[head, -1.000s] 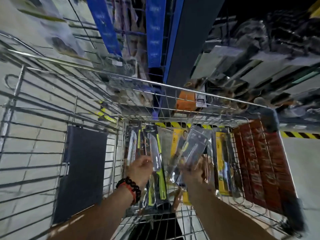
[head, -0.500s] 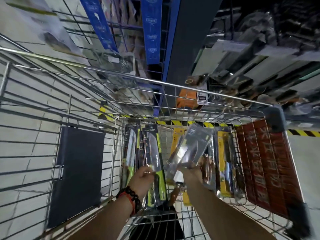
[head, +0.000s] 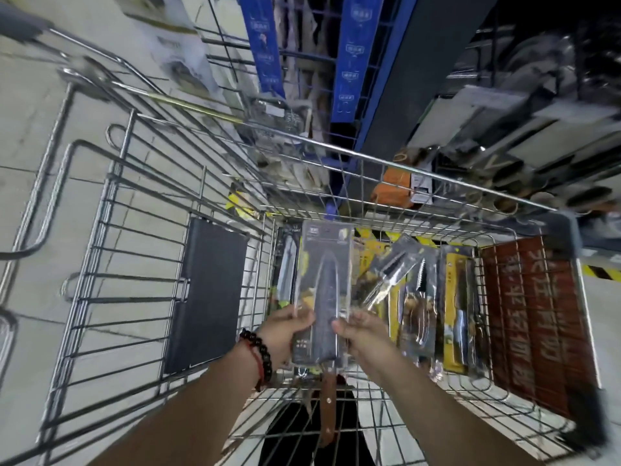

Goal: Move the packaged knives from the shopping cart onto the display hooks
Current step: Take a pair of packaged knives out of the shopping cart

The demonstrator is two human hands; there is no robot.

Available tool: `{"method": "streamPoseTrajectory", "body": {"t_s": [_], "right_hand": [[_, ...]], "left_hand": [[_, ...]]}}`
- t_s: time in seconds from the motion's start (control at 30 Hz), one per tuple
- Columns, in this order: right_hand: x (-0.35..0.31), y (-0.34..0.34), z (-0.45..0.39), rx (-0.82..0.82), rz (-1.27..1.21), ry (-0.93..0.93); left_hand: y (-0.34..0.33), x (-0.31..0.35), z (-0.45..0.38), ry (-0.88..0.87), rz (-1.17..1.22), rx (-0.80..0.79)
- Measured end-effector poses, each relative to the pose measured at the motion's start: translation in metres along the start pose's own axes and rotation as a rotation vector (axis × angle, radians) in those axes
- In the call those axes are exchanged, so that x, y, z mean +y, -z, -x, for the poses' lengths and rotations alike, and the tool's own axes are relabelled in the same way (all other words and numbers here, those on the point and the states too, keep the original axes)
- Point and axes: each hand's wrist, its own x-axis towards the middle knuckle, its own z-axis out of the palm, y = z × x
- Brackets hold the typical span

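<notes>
A packaged knife (head: 324, 280) in a clear blister pack with a dark card is held upright above the wire shopping cart (head: 336, 156). My left hand (head: 285, 331), with a bead bracelet on the wrist, grips its lower left edge. My right hand (head: 363, 331) grips its lower right edge. Several more packaged knives (head: 420, 297) with yellow and dark cards stand in the cart behind it. A loose knife with a wooden handle (head: 327, 401) lies on the cart floor below the pack.
A dark flap (head: 205, 297) hangs on the cart's left wall and a red sign (head: 537, 324) on its right wall. Blue shelving uprights (head: 353, 55) and racks of hanging goods (head: 504, 136) stand beyond the cart. Pale floor tiles lie to the left.
My left hand let go of the green-handled knife pack and joined my right hand on the clear pack, which rose and turned upright. The view shifted and the cart looks closer.
</notes>
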Motion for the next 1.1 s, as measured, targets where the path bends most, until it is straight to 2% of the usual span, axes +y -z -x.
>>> {"method": "streamPoseTrajectory", "body": {"t_s": [0.1,0.23,0.47,0.53,0.63,0.67,0.77,0.9,1.0,1.03,1.1], "right_hand": [[-0.001,-0.015,0.001,-0.039,0.062,-0.008],[0.003,-0.032,-0.006,-0.042,0.132,-0.01],[0.022,-0.01,-0.033,0.221,0.168,-0.161],[0.034,0.007,-0.041,0.242,0.451,-0.098],[0.044,0.02,-0.053,0.023,1.135,0.037],[0.046,0.019,-0.059,-0.039,1.287,0.093],[0.044,-0.004,-0.076,-0.144,1.514,0.273],[0.047,-0.052,-0.102,-0.372,1.9,0.491],[0.053,-0.069,-0.116,-0.457,2.236,0.433],[0.055,-0.068,-0.118,-0.458,2.281,0.405],[0.055,-0.06,-0.119,-0.406,2.253,0.473]], "left_hand": [[0.021,-0.008,0.003,0.034,0.073,-0.028],[0.041,-0.023,-0.007,0.027,0.144,0.073],[0.049,-0.015,-0.006,-0.083,0.202,0.344],[0.06,-0.012,-0.014,-0.105,0.141,0.363],[0.064,-0.006,-0.014,-0.198,0.044,0.418],[0.065,-0.007,-0.014,-0.214,0.018,0.437],[0.059,-0.004,-0.006,-0.313,-0.028,0.441],[0.06,-0.013,-0.002,-0.438,-0.145,0.548],[0.063,-0.016,-0.004,-0.458,-0.12,0.576],[0.065,-0.016,-0.005,-0.461,-0.127,0.569],[0.067,-0.016,-0.006,-0.475,-0.145,0.56]]}}
